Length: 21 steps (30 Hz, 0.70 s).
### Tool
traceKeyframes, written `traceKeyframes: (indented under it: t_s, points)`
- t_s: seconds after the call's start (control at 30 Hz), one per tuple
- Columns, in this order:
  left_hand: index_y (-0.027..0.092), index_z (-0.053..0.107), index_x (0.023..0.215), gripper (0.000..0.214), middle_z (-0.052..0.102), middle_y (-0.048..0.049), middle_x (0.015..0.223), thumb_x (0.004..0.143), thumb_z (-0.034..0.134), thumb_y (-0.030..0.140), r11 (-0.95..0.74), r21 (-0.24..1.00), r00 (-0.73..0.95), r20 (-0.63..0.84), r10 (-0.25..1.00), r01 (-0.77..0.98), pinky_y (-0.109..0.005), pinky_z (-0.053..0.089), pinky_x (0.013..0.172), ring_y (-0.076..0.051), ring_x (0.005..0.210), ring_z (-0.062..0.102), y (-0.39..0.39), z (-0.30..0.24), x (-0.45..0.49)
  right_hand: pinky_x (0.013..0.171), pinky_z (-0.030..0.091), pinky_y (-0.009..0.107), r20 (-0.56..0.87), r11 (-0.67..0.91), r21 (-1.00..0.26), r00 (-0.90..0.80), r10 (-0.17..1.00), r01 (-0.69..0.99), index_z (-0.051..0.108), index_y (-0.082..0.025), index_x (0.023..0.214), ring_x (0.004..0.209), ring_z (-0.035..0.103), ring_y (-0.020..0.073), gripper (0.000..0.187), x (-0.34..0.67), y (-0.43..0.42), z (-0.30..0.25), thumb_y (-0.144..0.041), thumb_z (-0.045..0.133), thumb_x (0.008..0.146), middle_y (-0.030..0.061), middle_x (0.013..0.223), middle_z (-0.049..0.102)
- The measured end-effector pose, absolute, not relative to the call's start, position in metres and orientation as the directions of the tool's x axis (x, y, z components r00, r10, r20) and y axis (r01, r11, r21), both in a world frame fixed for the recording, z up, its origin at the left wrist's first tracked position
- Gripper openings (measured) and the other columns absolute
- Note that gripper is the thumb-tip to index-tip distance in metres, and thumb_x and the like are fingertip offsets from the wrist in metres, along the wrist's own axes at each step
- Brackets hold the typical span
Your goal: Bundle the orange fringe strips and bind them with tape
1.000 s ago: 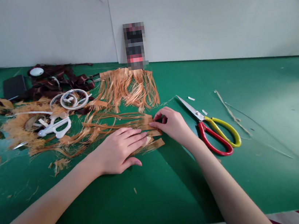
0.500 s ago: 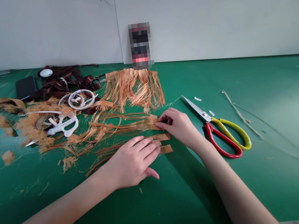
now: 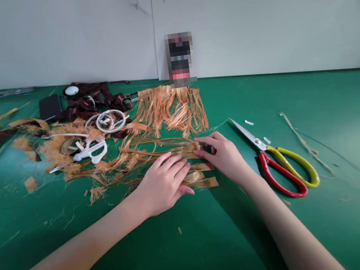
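Observation:
My left hand [image 3: 164,183] lies flat, fingers stretched out, on several orange-brown shredded strips [image 3: 136,156] spread on the green table [image 3: 193,239]. My right hand [image 3: 224,155] rests at the strips' uncut right ends [image 3: 206,182], fingertips pressed onto the top strip's end. A finished fringe bundle [image 3: 171,107] lies just beyond both hands.
Red-and-yellow-handled scissors [image 3: 279,161] lie right of my right hand, blades pointing away. At the left are white plastic rings [image 3: 110,120], a white tool [image 3: 91,150], dark ribbon [image 3: 92,100], a black phone [image 3: 49,107] and fibre scraps. A blurred bottle [image 3: 180,59] stands by the wall.
My left hand slid up the table onto the upper strips, closer to my right hand. The camera view shifted left, so everything appears further right.

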<state>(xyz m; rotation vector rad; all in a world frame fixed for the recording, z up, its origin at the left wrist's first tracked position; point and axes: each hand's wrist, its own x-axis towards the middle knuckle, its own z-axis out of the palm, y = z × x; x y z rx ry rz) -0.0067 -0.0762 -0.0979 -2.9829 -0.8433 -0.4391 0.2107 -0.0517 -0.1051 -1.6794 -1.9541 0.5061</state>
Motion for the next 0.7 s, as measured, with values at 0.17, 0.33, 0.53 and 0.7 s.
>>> traceKeyframes:
  t_s: [0.17,0.33,0.53,0.7]
  points:
    - [0.008,0.059,0.118,0.052,0.065,-0.0097,0.116,0.098,0.029,0.045,-0.830,0.090,0.772,0.323,0.547,0.551,-0.044,0.034,0.102,-0.027,0.115,0.052,-0.071,-0.090,-0.012,0.064,0.044,0.030,0.112,0.176,-0.585,-0.137,0.984,0.791,0.069,-0.023,0.107,0.065,0.052,0.0136,0.026,0.211,-0.052,-0.104,-0.033,0.061,0.084,0.0031,0.088,0.055]
    - [0.012,0.063,0.112,0.045,0.063,-0.0107,0.118,0.096,0.038,0.045,-0.845,0.065,0.784,0.340,0.519,0.531,-0.042,0.040,0.091,-0.027,0.109,0.052,-0.066,-0.082,-0.017,0.059,0.044,0.029,0.105,0.133,-0.713,-0.082,0.991,0.688,0.061,-0.019,0.113,0.060,0.048,0.0115,0.038,0.215,-0.053,-0.096,-0.038,0.064,0.081,0.0025,0.089,0.054]
    - [0.016,0.064,0.111,0.044,0.060,-0.0091,0.123,0.095,0.039,0.048,-0.899,0.008,0.861,0.286,0.421,0.437,-0.043,0.035,0.096,-0.027,0.114,0.048,-0.064,-0.083,-0.019,0.057,0.043,0.028,-0.025,0.082,-0.728,-0.147,0.989,0.681,0.061,-0.019,0.110,0.061,0.046,0.0104,0.056,0.226,-0.055,-0.086,-0.030,0.082,0.060,0.0004,0.090,0.052]
    - [0.018,0.066,0.109,0.039,0.061,-0.0067,0.123,0.095,0.040,0.044,-0.904,-0.037,0.869,0.297,0.396,0.425,-0.044,0.034,0.095,-0.027,0.113,0.049,-0.061,-0.082,-0.023,0.058,0.043,0.028,-0.028,0.100,-0.696,-0.165,0.986,0.711,0.060,-0.018,0.110,0.061,0.046,0.0101,0.054,0.224,-0.055,-0.090,-0.026,0.081,0.061,0.0006,0.090,0.053]
